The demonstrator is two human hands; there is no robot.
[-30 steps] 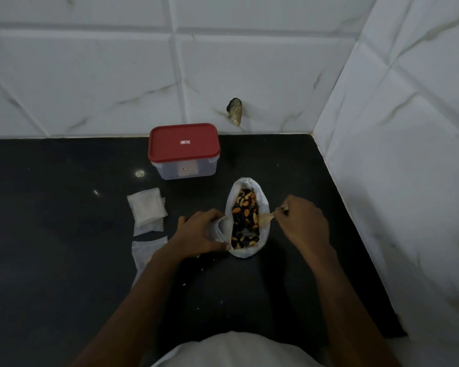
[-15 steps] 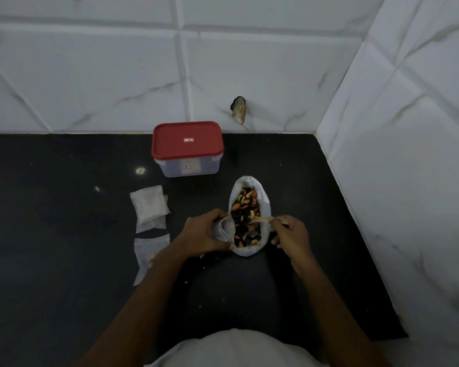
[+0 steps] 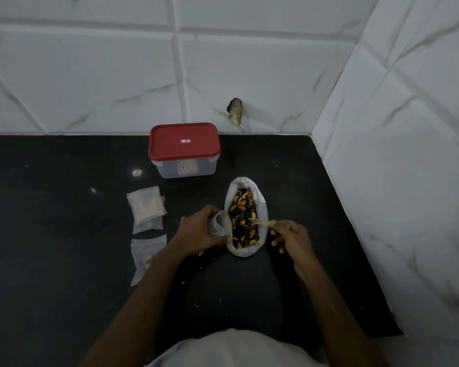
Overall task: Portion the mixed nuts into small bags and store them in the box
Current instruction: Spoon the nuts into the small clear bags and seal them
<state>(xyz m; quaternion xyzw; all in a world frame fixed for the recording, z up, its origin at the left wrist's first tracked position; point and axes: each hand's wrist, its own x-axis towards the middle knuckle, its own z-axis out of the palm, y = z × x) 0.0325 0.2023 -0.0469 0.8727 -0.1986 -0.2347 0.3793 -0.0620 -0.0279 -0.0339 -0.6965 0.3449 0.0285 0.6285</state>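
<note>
Mixed nuts (image 3: 243, 213): my right hand (image 3: 290, 235) grips spoon (image 3: 259, 221), scooping; left hand (image 3: 196, 231) holds small bag (image 3: 217, 224) open alongside to receive.

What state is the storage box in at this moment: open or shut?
Shut. The red lid sits flat on the clear box, covering its whole top.
</note>
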